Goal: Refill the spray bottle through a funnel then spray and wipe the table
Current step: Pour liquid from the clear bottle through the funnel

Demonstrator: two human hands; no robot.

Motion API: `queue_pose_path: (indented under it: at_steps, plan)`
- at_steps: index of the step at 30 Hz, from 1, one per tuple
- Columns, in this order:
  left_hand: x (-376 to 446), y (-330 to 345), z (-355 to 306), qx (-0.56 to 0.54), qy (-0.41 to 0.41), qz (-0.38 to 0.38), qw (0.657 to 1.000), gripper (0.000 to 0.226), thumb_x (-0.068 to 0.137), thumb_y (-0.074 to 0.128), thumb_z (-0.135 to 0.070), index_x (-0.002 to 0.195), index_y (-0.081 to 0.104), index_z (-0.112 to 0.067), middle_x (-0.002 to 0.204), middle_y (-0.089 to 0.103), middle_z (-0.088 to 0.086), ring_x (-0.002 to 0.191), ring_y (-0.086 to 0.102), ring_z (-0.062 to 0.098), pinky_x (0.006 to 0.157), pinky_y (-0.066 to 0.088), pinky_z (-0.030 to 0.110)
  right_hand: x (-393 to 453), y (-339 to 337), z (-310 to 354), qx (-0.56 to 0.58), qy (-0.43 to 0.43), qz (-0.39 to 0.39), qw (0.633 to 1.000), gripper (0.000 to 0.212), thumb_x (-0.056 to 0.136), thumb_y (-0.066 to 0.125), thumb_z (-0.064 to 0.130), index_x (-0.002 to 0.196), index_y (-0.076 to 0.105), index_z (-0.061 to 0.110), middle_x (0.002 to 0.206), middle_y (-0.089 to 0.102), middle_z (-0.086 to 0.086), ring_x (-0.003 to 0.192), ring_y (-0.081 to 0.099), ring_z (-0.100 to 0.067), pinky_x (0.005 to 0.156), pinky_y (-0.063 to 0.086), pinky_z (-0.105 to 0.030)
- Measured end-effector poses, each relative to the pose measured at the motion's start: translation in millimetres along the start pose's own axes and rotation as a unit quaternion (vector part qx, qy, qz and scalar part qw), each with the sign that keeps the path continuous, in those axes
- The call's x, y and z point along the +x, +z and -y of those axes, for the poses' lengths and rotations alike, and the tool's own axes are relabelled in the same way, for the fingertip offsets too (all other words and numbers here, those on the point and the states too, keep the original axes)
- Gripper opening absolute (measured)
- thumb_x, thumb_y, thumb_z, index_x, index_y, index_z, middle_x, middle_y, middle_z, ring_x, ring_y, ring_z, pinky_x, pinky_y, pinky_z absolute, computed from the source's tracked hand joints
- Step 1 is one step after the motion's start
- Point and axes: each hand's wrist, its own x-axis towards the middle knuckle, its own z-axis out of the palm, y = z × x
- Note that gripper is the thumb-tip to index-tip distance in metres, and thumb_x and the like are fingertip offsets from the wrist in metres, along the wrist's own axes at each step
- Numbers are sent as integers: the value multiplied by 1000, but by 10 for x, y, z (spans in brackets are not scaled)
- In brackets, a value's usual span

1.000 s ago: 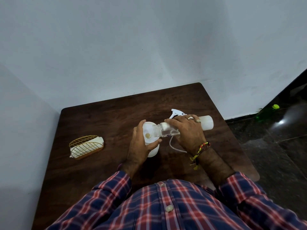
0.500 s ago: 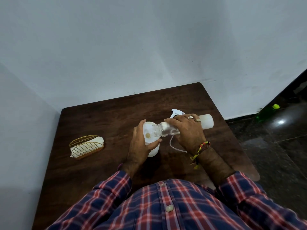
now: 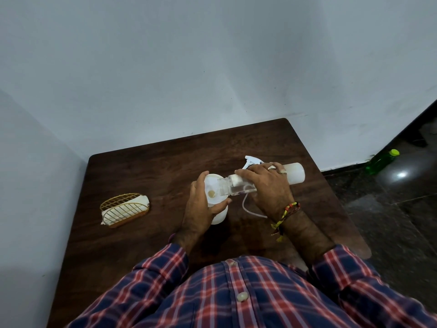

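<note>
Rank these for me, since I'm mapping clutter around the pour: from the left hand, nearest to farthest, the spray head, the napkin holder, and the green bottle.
From the left hand:
1. Spray head, lying on the table just beyond the right hand.
2. Napkin holder, out on the table's left side.
3. Green bottle, on the floor far right.

We find no writing we can read — no label, brand, number or sign on anything in view.
</note>
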Motion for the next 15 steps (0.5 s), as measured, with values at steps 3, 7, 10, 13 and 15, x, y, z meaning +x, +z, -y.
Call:
queue_pose_path:
  at_steps: [3, 7, 10, 13, 15]
  plan:
    - [-7, -9, 3, -4, 5, -2, 1000, 96, 69, 82, -46, 146, 30, -25, 142, 41, 2, 118, 33, 0, 84, 26, 2, -7, -5, 2, -1, -6, -7, 1000, 68, 58, 87, 14, 120, 65, 32, 106, 72, 2, 102, 65, -27, 102, 41, -52]
    - [-10, -18, -11, -6, 6, -3, 1000, 97, 68, 82, -47, 146, 30, -24, 143, 41, 2, 119, 33, 1, 93, 32, 17, -6, -3, 5, 0, -6, -9, 1000, 68, 58, 86, 12, 120, 65, 32, 106, 72, 2, 103, 65, -27, 102, 40, -52]
    - [-15, -27, -32, -11, 6, -1, 1000, 96, 69, 83, -44, 146, 30, -23, 142, 41, 2, 118, 34, 2, 92, 32, 18, -2, 6, -1, -4, -6, -4, 1000, 68, 58, 86, 14, 120, 65, 33, 107, 71, 2, 103, 65, -27, 103, 39, -53]
    - [-15, -25, -41, -9, 7, -1, 1000, 96, 69, 83, -44, 146, 30, -23, 143, 41, 3, 121, 39, 8, 95, 33, 21, -5, 7, -6, -2, -7, -3, 1000, 68, 58, 86, 14, 120, 65, 32, 108, 71, 1, 104, 65, -28, 103, 38, -53]
    - [-17, -25, -41, -13, 5, 0, 1000, 96, 69, 83, -43, 146, 30, -24, 143, 40, 2, 120, 38, 6, 94, 33, 20, -2, 9, -8, -2, -7, -2, 1000, 68, 59, 87, 14, 121, 65, 32, 109, 71, 1, 105, 65, -28, 104, 38, -53]
